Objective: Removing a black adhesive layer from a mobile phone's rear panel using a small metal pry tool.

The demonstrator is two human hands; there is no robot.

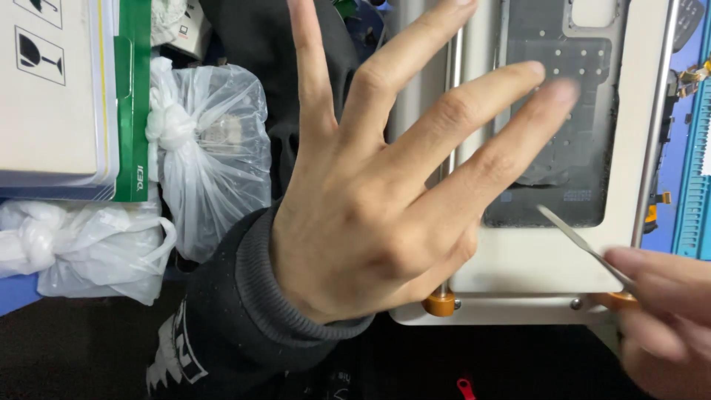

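My left hand [378,185] is raised in front of the camera, fingers spread wide, holding nothing, with a dark ribbed sleeve at the wrist. Behind it lies a dark phone back panel [570,126] on a white flat machine plate [548,255]. My right hand [663,311], blurred at the lower right, grips a thin metal blade tool [574,235] whose tip rests near the panel's lower edge.
Tied clear plastic bags [211,148] lie at the left, beside a white and green box [67,96]. A blue work mat [689,163] shows at the right edge. Orange knobs [440,304] sit at the plate's front corners.
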